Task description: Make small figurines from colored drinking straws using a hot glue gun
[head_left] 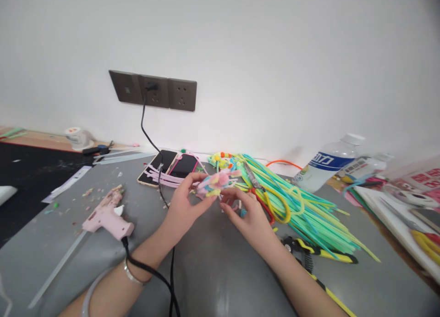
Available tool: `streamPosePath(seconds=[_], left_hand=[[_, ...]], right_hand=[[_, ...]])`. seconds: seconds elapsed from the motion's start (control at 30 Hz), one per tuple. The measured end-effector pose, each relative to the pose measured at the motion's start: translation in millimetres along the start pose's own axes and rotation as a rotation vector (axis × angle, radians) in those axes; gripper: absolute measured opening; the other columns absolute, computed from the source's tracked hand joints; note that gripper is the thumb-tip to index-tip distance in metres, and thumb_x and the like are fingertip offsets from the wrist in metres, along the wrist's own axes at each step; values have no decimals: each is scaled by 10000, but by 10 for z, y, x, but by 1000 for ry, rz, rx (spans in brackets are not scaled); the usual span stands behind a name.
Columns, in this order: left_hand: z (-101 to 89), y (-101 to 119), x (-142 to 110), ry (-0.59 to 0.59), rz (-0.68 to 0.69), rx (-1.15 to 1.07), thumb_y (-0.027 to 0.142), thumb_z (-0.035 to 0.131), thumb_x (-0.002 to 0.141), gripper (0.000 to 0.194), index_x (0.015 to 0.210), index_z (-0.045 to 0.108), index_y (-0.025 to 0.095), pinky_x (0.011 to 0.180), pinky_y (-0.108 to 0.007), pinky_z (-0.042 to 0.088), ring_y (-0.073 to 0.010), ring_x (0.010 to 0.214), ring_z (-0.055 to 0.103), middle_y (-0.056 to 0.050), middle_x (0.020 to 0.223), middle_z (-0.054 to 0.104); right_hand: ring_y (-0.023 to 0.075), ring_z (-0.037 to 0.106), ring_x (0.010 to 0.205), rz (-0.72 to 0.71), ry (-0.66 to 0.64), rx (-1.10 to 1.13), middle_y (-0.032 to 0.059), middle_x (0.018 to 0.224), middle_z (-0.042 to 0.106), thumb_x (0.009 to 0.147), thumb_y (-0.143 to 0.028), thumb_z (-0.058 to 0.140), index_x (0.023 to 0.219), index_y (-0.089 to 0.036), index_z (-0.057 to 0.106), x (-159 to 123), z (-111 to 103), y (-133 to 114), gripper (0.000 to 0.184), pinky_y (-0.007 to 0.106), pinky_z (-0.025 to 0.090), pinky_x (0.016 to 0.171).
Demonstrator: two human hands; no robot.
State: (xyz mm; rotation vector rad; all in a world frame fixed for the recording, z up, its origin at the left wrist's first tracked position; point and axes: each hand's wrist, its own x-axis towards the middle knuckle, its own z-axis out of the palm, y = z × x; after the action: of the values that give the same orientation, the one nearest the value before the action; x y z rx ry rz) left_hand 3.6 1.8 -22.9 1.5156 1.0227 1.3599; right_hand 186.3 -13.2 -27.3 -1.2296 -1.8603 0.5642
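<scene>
Pinched between the thumb and fingers of my left hand (185, 207) is a small fuzzy pipe-cleaner figure (215, 183) in pink, yellow, blue and lilac. My right hand (249, 211) is just to the right and slightly below it, with bent fingers apart and nothing visible in them. Whether its fingertips touch the figure I cannot make out. Behind my right hand lie scissors (282, 207) with red and yellow handles, on a bundle of green and yellow pipe cleaners (319, 220). Lilac pipe cleaners (165, 177) stretch beyond my left hand.
A pink glue gun (110, 216) lies at left, its black cord (151, 266) passing by my left forearm. Two phones (168, 161) rest near the wall. Yellow-black pliers (309, 253) lie by my right forearm. A bottle (326, 163) stands tilted-looking at back right.
</scene>
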Motion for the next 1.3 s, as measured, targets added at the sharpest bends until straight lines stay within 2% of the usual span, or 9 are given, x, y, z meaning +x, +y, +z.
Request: streamPosePath(seconds=[0.1, 0.2, 0.37, 0.5, 0.67, 0.87, 1.1, 1.3], left_hand=[[15, -23, 35, -3, -117, -230, 314, 768, 765, 457, 1179, 615, 197, 885, -339, 529, -237, 1084, 643, -82, 1208, 684], [31, -25, 51, -12, -201, -363, 348, 823, 706, 472, 1118, 651, 194, 913, -360, 538, -253, 1122, 646, -87, 1202, 703], [35, -18, 35, -47, -302, -443, 336, 868, 654, 485, 1083, 695, 191, 973, -382, 510, -247, 1100, 661, -86, 1156, 731], [27, -3, 29, -93, -334, -499, 310, 857, 686, 446, 1087, 708, 185, 968, -353, 495, -229, 1076, 661, -83, 1148, 738], [26, 11, 27, -162, -330, -490, 315, 810, 756, 336, 1050, 740, 168, 913, -310, 490, -205, 992, 662, -75, 1075, 754], [28, 9, 18, -204, -325, -481, 300, 797, 776, 276, 1018, 757, 173, 890, -287, 476, -186, 949, 649, -51, 997, 759], [24, 22, 19, -235, -309, -387, 337, 776, 786, 382, 1128, 737, 172, 912, -320, 467, -227, 1015, 639, -70, 1060, 749], [10, 11, 28, -247, -308, -275, 388, 768, 767, 435, 1129, 732, 148, 933, -369, 464, -271, 1039, 638, -105, 1122, 738]], right_hand=[[241, 661, 786, 17, -8, 27, 52, 898, 751, 873, -310, 673, 1070, -232, 664, -12, -9, -21, 212, 382, 483, 738], [252, 665, 854, 20, -15, 65, 66, 961, 743, 872, -332, 677, 1110, -241, 659, -37, 3, -14, 255, 377, 506, 723], [245, 651, 906, 36, -25, 122, 79, 1049, 716, 872, -339, 679, 1181, -250, 631, -52, 14, 8, 325, 348, 521, 689], [230, 643, 917, 53, -60, 169, 73, 1069, 688, 877, -318, 667, 1195, -248, 607, -35, 9, -15, 332, 314, 501, 665], [219, 632, 944, 46, -84, 173, 59, 1102, 669, 879, -278, 649, 1171, -244, 594, -51, 32, -48, 299, 307, 490, 712], [218, 619, 957, 52, -91, 169, 56, 1084, 674, 873, -277, 651, 1146, -235, 596, -61, 41, -50, 281, 304, 483, 737], [245, 627, 988, 72, -80, 191, 71, 1083, 689, 866, -312, 656, 1100, -222, 617, -81, 91, -52, 254, 326, 467, 771], [254, 633, 989, 84, -82, 271, 79, 1073, 692, 855, -321, 671, 1080, -209, 616, -91, 141, -34, 258, 348, 473, 824]])
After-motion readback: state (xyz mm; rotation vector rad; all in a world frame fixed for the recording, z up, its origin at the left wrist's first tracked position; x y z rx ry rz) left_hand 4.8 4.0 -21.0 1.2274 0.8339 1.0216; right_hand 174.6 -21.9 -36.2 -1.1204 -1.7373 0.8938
